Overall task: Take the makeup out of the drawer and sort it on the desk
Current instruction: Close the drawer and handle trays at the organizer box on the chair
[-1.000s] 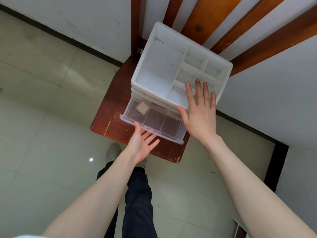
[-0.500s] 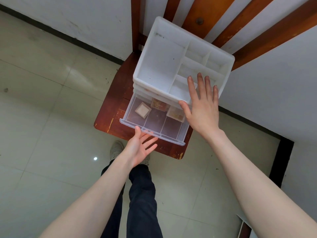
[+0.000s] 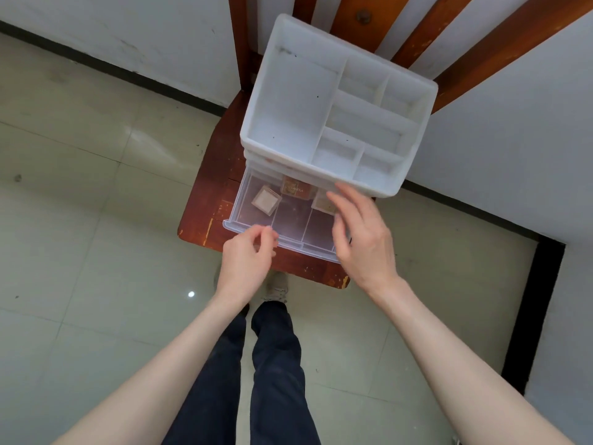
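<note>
We see a white plastic organizer (image 3: 288,101) standing on a reddish wooden stool (image 3: 208,194) set against a white wall, its top tray divided into several open compartments. Its lowest clear drawer (image 3: 288,220) is pulled out toward us, split by thin dividers into sections. Three small makeup items lie inside: a tilted square compact (image 3: 265,200) in the left section, a brownish labelled case (image 3: 296,189) at the back of the middle section, partly under the organizer's body, and a pale compact (image 3: 322,203) at the back of the right section, partly hidden by our right hand. Our left hand (image 3: 245,261) sits at the drawer's front lip, fingers curled with the tips drawn close to the thumb; we cannot tell whether they actually pinch the rim or merely hover at it. Our right hand (image 3: 362,236) hangs over the drawer's right section, fingers relaxed and slightly spread, holding nothing, the fingertips (image 3: 333,196) near the pale compact but blurred, so contact is unclear. Below, dark trousers (image 3: 276,364) and a light shoe (image 3: 276,285) stand on the pale tiled floor (image 3: 80,236).
</note>
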Motion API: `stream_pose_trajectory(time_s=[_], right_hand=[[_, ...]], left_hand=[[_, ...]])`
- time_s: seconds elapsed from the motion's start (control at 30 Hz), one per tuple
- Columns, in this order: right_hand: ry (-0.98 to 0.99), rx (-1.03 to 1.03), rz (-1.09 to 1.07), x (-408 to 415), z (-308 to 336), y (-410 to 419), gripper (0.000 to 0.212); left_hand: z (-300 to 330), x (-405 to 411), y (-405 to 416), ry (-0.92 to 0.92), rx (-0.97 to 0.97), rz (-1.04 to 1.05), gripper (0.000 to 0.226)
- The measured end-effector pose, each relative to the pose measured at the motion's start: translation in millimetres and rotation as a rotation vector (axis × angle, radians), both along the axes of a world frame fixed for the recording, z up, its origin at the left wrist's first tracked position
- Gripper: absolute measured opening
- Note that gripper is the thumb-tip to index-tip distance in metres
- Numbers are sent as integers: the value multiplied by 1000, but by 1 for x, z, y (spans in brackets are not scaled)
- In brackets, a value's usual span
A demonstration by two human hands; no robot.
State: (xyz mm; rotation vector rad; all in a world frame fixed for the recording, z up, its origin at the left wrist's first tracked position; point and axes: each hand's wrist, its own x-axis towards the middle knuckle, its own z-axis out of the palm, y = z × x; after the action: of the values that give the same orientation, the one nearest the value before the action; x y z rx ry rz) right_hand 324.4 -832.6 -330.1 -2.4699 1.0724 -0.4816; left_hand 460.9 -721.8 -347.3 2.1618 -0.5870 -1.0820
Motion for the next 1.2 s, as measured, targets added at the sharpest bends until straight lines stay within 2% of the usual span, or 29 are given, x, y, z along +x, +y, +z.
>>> stream_pose_trajectory(time_s=[0.07,0.13,0.2,0.27,0.43,0.6,0.7,0.8,1.0,1.2], right_hand=[[77,139,43,-3,-11,18,35],[257,320,35,1,-25,23,38],[403,471,-25,7,-39,15,47],[507,562,-88,14,-50,4,55],[663,651,-111,24,-67,-4,63],[706,681,-24,24,-58,11,57],[636,653,-58,22,-54,16,48],[601,560,-117,21,-60,9,48],[667,487,-153,28,-74,4,65],[683,428,-166,28,-72,5,72]], left_hand=[[-7,4,-11,-238,-91,-321,28],[-26,6,-27,-378,-60,-656,37],[-45,5,-43,-464,41,-887,46],[-59,7,-55,-474,154,-1010,54],[-72,17,-63,-397,271,-1025,58],[-64,18,-40,-345,284,-1041,53],[-60,24,-34,-426,167,-986,51],[-59,31,-40,-511,56,-910,49],[-49,34,-49,-626,230,-857,53],[-51,33,-49,-668,247,-964,56]])
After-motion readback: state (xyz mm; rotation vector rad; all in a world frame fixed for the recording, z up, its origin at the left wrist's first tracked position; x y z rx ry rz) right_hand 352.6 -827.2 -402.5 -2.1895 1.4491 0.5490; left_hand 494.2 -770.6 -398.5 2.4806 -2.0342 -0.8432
